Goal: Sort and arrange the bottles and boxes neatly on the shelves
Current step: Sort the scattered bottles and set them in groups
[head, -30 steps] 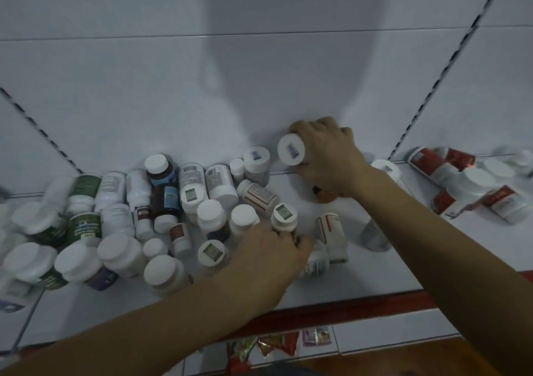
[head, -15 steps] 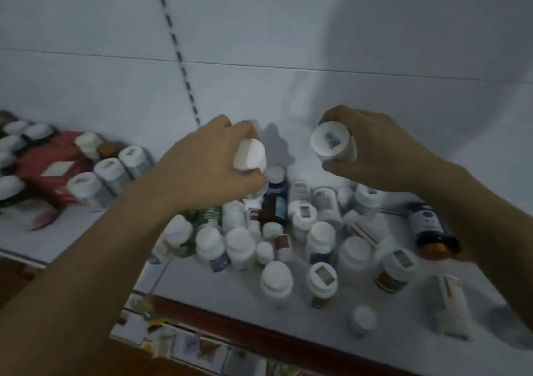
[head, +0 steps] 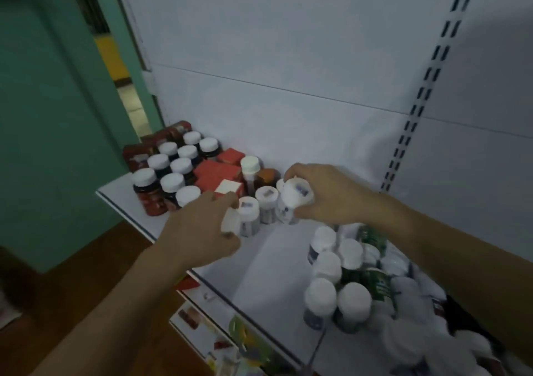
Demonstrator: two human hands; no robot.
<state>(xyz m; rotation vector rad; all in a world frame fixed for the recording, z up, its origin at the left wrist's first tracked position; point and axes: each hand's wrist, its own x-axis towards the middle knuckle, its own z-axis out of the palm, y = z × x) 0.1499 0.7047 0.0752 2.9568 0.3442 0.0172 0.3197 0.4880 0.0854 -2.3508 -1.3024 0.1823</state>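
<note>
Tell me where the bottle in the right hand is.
Head view, centre: the white-capped bottle sits tilted in the right hand, beside a matching bottle on its left, just in front of the amber bottle.

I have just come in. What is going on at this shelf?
A person is sorting medicine bottles on a white shelf. The right hand holds a tilted bottle beside a short row of white-capped bottles. The left hand holds a small white bottle at the left end of that row. Further left, dark bottles and red boxes stand in neat rows. On the right, a heap of bottles lies unsorted.
</note>
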